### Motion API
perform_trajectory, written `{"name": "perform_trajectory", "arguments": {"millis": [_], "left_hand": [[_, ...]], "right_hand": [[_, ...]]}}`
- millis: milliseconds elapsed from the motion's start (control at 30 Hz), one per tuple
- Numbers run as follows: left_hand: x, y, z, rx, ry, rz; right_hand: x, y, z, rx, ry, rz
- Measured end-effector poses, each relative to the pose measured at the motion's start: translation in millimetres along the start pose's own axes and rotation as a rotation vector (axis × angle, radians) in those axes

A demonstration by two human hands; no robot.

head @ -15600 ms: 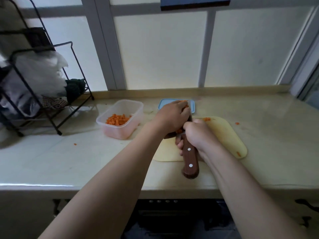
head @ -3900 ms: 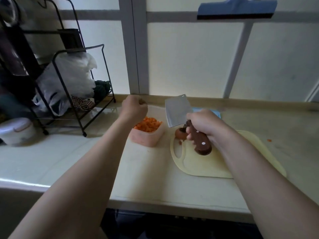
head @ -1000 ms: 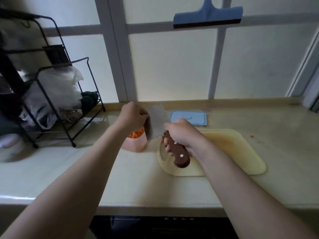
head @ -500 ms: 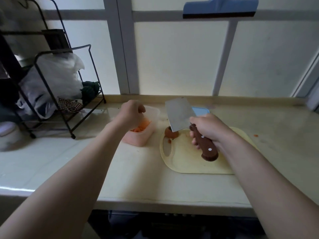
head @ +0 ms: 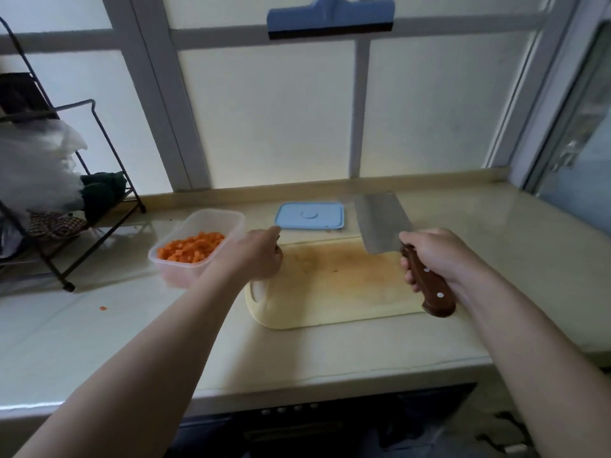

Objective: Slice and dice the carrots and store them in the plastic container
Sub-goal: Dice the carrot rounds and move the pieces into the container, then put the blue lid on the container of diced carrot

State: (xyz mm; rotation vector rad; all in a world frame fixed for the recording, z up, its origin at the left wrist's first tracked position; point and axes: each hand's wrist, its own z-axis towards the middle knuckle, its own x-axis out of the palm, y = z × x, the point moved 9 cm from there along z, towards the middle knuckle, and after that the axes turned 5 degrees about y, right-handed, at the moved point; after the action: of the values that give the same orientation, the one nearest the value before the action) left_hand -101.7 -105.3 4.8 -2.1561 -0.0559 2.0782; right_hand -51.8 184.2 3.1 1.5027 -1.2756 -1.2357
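Your left hand, grip not discernible, sits at the pale yellow plastic cutting board's left end, while your right hand grasps the brown-handled steel cleaver well to its right.

- The left hand covers the 10 o'clock corner of the pale yellow plastic cutting board; whether its curled fingers hold anything cannot be told.
- The far edge of the broad steel cleaver is blurred; the right hand hides part of its brown wooden handle.
- The black wire rack at 9 o'clock runs off the left edge.
- The blue window squeegee at 12 o'clock is cut by the top edge.
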Motion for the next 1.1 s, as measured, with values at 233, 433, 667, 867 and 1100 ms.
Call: {"name": "perform_trajectory", "arguments": {"millis": [233,433,667,867,1100], "left_hand": [[5,-31,9,0.078,0.017,-0.169],[15,-62,19,0.163,0.024,-0.239],[0,-55,22,0.054,-0.160,-0.400],[-14,-68,21,0.096,-0.297,-0.372],[-11,-70,23,0.094,-0.283,-0.350]], "right_hand": [[-52,-22,6,0.016,-0.052,0.032],[-87,-28,1,0.015,-0.106,0.065],[-133,-36,0,0.026,-0.164,-0.039],[-155,-49,5,0.063,-0.201,-0.111],[-163,-63,13,0.122,-0.235,-0.255]]}}
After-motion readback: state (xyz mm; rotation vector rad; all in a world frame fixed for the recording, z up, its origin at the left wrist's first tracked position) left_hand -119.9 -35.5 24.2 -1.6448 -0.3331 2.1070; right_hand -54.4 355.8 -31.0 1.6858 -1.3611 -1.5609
